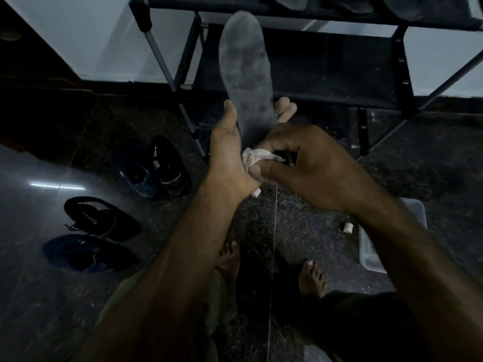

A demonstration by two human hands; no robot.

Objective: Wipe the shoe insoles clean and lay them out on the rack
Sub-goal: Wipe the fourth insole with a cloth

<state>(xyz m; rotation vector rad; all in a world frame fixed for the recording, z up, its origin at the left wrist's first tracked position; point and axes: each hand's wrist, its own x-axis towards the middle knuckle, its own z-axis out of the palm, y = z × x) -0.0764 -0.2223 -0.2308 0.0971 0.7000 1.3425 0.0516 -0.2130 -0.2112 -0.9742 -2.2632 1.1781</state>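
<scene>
Insole (245,71) in left hand (230,152), cloth (254,158) in right hand (308,168)

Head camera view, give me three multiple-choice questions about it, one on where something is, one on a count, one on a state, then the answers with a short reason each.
1. Where do the dark shoes lie?
A. on the floor to the person's left
B. on the rack's top shelf
C. in the plastic box

2. How many dark shoes can be seen on the floor?
A. one
B. four
C. seven

3. What is the right hand doing?
A. hanging idle
B. gripping a crumpled cloth against the insole
C. lifting a shoe

Answers:
1 A, the dark shoes sit on the floor, apart from the rack.
2 B, two pairs are visible.
3 B, the right hand has fingers curled round the cloth at the heel end of the insole, which the left hand holds.
</scene>
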